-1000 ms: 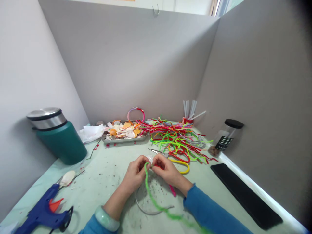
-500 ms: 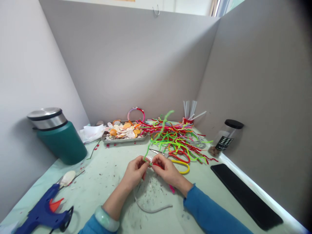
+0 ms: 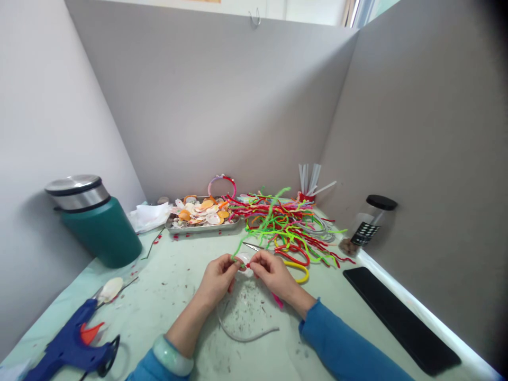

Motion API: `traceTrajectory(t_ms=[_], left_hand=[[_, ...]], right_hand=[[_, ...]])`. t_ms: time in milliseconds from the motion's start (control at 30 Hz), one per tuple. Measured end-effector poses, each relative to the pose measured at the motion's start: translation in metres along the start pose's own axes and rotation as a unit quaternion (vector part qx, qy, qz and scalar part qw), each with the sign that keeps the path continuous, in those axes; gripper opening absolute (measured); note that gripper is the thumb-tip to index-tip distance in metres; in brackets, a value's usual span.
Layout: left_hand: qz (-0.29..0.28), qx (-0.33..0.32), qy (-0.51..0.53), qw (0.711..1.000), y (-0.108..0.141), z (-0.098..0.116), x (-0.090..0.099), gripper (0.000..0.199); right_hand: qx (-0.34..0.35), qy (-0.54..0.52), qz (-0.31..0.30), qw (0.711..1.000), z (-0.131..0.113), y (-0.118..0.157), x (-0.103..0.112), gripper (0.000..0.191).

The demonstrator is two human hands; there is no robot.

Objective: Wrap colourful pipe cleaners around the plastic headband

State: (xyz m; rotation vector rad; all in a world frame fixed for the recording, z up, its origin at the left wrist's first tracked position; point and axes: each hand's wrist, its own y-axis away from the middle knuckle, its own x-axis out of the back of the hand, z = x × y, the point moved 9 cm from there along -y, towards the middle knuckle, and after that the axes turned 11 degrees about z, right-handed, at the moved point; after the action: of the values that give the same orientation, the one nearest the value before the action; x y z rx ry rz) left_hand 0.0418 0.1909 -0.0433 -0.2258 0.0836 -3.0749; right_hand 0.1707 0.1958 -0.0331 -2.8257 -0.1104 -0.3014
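Note:
In the head view my left hand (image 3: 217, 279) is closed in a pinch on a fuzzy green pipe cleaner (image 3: 239, 245), whose free end rises and leans to the right. Close beside it, my right hand (image 3: 274, 276) pinches a short red piece (image 3: 248, 265) that meets the green at the fingertips; it looks like pipe cleaner too. A grey cord (image 3: 248, 339) curves below the hands, its upper end hidden near my left hand. A pink tip (image 3: 277, 300) shows under my right hand. Scissors (image 3: 297, 255) with red and yellow handles lie just behind my right hand.
Behind lie a heap of coloured pipe cleaners (image 3: 289, 225) and a metal tray (image 3: 202, 228) of shells. A green bottle (image 3: 103, 230) and a blue glue gun (image 3: 69, 338) are at left. At right are a jar (image 3: 363, 227) and a black slab (image 3: 397, 317). Grey partitions (image 3: 222, 106) surround the table.
The green pipe cleaner's free end has tipped lower and to the right. My fingertips have drawn slightly apart, showing the red piece between them. The grey cord has shifted up slightly.

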Motion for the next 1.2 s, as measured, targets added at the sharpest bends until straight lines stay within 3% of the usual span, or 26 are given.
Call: traceTrajectory(t_ms=[200, 533, 900, 1200], left_hand=[[-0.03, 0.003, 0.004, 1.0, 0.0, -0.003, -0.004, 0.028], [-0.028, -0.021, -0.021, 0.999, -0.001, -0.005, -0.005, 0.024], [-0.033, -0.02, 0.033, 0.999, 0.004, 0.007, -0.008, 0.023], [-0.035, 0.013, 0.044, 0.998, 0.004, 0.001, -0.01, 0.031]], right_hand=[[0.002, 0.013, 0.007, 1.0, 0.0, 0.001, -0.002, 0.008], [0.029, 0.01, -0.009, 1.0, -0.004, 0.003, -0.007, 0.013], [0.03, 0.005, -0.052, 0.998, -0.006, 0.006, -0.011, 0.01], [0.091, 0.045, -0.071, 0.992, -0.019, 0.009, -0.011, 0.008]])
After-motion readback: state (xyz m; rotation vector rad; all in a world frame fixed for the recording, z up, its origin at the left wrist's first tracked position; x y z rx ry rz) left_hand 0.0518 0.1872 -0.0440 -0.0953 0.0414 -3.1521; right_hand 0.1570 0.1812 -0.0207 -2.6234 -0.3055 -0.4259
